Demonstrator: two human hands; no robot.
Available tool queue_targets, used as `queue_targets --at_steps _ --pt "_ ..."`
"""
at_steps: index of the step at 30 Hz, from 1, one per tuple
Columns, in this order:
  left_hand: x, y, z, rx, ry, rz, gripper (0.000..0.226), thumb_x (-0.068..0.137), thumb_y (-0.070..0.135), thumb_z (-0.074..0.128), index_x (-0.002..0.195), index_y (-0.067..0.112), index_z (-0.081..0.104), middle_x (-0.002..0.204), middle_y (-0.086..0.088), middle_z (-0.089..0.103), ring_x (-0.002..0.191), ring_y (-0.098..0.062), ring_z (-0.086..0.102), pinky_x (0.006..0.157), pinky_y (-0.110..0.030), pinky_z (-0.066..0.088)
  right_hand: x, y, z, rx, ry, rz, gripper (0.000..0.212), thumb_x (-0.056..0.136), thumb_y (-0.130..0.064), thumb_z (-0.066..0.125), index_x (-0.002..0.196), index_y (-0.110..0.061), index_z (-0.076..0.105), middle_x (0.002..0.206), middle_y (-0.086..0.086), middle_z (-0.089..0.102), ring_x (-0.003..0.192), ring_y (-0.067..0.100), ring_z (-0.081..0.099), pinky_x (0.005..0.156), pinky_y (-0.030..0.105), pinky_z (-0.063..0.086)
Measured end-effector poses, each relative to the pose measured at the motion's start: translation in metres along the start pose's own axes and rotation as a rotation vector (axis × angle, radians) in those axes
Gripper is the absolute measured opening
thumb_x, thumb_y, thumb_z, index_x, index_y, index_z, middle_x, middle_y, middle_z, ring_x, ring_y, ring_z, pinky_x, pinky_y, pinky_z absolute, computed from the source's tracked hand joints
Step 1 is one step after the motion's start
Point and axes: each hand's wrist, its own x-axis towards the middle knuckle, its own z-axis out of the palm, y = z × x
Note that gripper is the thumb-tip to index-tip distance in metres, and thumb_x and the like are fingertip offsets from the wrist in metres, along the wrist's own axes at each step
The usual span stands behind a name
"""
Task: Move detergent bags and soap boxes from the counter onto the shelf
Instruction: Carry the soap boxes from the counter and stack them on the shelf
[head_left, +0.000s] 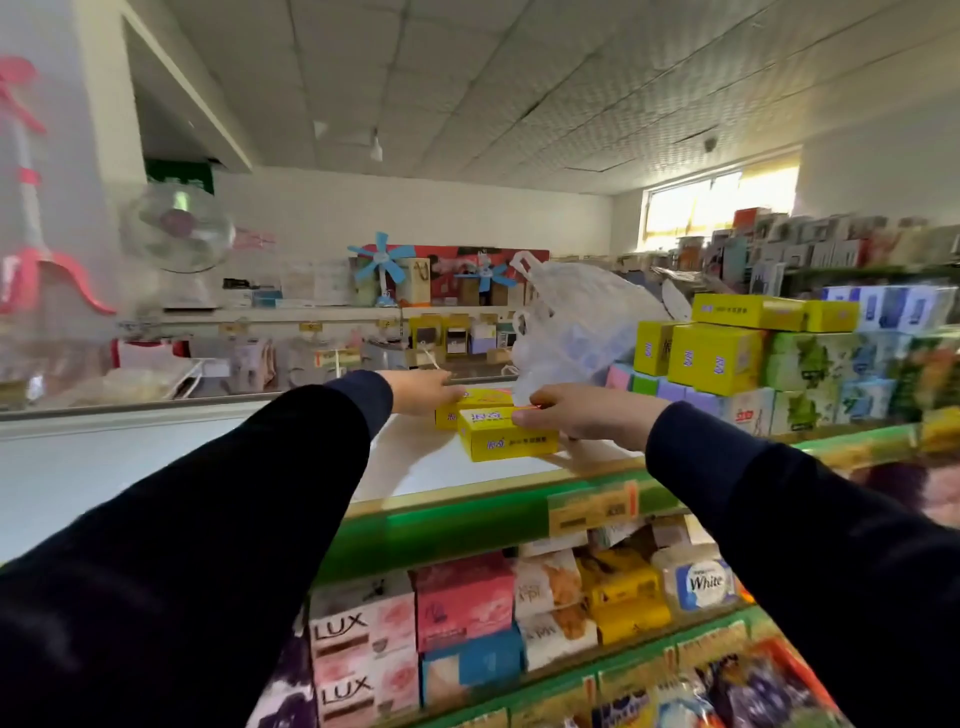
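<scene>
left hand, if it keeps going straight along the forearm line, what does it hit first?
The left hand already touches the rear yellow soap box on the white shelf top. Pushed on, up and to the right, it would probably meet the white plastic bag next, though depth here is unclear.

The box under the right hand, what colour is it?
Yellow box, with orange lettering on top, seen in the head view.
</scene>
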Motion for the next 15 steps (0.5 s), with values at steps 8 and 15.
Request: queue_targets --at_steps 8,15 --pt "0.0 -0.004 -0.008 -0.171 0.083 0.062 0.053 0.096 0.032 0.068 0.136 0.012 0.04 0.117 -0.01 0.059 0.098 -0.026 0.061 0.091 -0.048 0.057 -0.004 0.023 0.006 0.128 0.248 -0.237 0.057 0.078 -0.04 0.085 0.12 -0.029 0.047 0.122 -0.007 0.055 0.105 0.014 0.059 0.085 0.029 0.052" --pt "-0.022 -0.02 -0.008 -0.203 0.097 0.141 0.071 0.088 0.028 0.078 0.146 0.021 0.038 0.139 -0.001 0.051 0.117 -0.024 0.053 0.093 -0.033 0.041 -0.009 0.016 0.019 0.162 0.343 -0.324 0.069 0.08 -0.033 0.084 0.133 -0.027 0.042 0.132 -0.007 0.047 0.113 0.017 0.057 0.095 0.035 0.051"
